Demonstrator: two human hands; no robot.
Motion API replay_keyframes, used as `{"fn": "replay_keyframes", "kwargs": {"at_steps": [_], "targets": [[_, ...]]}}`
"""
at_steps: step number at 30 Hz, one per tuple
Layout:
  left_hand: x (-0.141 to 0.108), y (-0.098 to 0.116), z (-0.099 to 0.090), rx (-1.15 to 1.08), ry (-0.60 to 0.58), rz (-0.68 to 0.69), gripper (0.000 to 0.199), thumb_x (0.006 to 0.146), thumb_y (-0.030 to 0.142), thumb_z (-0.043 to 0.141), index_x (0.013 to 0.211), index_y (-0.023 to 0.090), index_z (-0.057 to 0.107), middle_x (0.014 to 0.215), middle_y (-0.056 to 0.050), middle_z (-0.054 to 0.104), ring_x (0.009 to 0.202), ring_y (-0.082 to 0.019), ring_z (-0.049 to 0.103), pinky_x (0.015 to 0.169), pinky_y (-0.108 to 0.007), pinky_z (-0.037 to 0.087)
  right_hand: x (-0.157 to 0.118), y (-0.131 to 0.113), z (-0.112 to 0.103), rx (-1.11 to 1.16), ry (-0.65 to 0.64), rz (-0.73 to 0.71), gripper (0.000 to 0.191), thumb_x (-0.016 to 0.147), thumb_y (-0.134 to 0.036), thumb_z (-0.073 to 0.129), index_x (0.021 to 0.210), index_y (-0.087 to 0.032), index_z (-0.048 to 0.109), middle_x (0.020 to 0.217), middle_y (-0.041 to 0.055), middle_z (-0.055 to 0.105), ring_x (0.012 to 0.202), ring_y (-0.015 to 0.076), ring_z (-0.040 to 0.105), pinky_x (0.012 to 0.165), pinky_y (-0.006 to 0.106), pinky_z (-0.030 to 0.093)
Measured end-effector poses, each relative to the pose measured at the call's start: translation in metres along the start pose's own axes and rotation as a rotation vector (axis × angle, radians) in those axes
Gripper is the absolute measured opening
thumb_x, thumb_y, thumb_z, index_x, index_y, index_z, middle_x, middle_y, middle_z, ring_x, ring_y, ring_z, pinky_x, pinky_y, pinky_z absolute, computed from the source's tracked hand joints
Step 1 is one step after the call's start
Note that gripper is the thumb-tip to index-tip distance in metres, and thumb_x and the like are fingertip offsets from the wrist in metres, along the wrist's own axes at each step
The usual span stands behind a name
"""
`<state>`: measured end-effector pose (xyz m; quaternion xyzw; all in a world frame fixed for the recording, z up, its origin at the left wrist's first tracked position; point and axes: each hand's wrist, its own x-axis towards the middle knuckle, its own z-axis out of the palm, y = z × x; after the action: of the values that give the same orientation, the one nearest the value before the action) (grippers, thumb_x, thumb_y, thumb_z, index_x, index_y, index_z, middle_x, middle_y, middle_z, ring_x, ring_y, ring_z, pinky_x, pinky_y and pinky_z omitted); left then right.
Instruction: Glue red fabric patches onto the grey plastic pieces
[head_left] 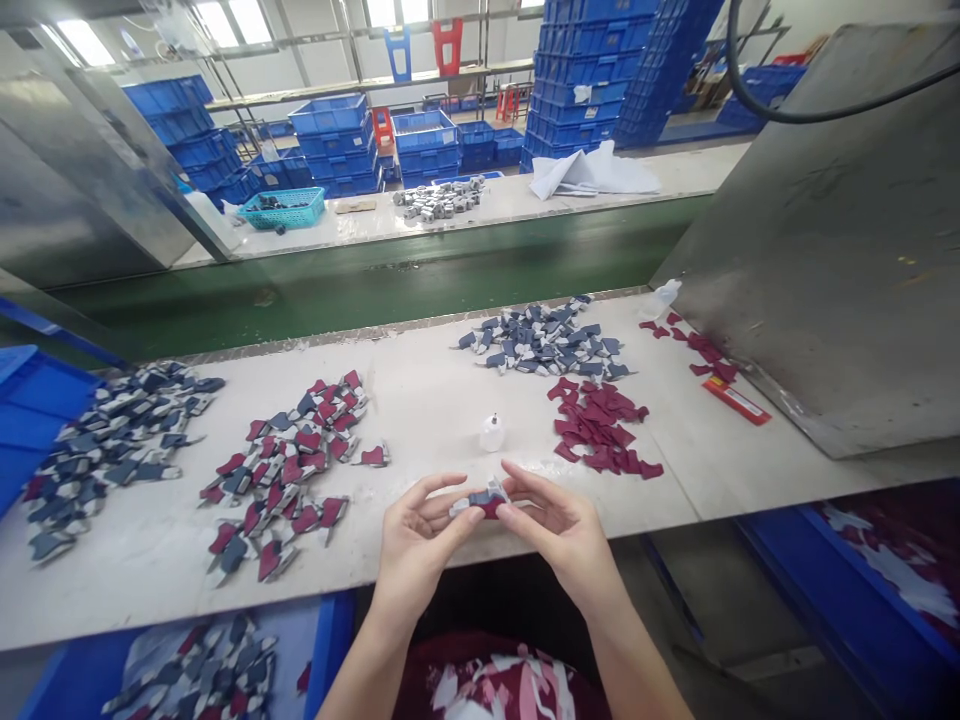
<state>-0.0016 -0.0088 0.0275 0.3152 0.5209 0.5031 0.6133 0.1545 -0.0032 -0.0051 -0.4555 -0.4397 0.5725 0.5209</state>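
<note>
My left hand [426,520] pinches the left end of a small piece in dark blue, pale grey and maroon [489,501]; its exact kind I cannot make out. From the other side, the thumb and fingers of my right hand [553,512] grip the same piece, its maroon face low and towards me. Just beyond stands a small white bottle with a dark tip [492,433]. To the right of it lies a heap of flat maroon pieces [598,425], with a heap of blue-and-grey pieces [547,338] behind. A heap of maroon-faced pieces [289,460] spreads on the left.
More blue-and-grey pieces [127,440] lie at the far left, by a blue crate [37,410]. A red-and-yellow packet [736,400] rests near a metal panel [840,250]. Beyond the green conveyor belt [420,265] are a turquoise basket [285,208] and stacked blue crates [581,85].
</note>
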Motion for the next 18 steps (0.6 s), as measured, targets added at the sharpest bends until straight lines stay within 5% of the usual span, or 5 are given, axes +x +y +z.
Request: {"fn": "replay_keyframes", "kwargs": {"at_steps": [4,18], "targets": [[-0.003,0.004,0.001,0.003,-0.044,-0.034,0.047,0.062,0.033,0.091,0.1,0.014,0.07,0.089,-0.011,0.081,0.084,-0.027,0.078,0.081,-0.033,0.062,0.0,-0.008,-0.003,-0.012,-0.153,-0.025,0.021,0.085,-0.041,0.072,0.094,-0.024,0.081,0.085,0.0052,0.068,0.081,0.018,0.067,0.073,0.029,0.06],[-0.012,0.001,0.011,-0.087,0.041,0.012,0.037,0.065,0.026,0.088,0.097,0.014,0.074,0.092,-0.01,0.081,0.086,-0.025,0.078,0.077,-0.028,0.064,-0.013,-0.006,0.014,-0.196,0.042,-0.263,0.023,0.095,-0.026,0.059,0.111,-0.03,0.075,0.09,0.0028,0.067,0.083,0.0147,0.064,0.075,0.024,0.055]]}}
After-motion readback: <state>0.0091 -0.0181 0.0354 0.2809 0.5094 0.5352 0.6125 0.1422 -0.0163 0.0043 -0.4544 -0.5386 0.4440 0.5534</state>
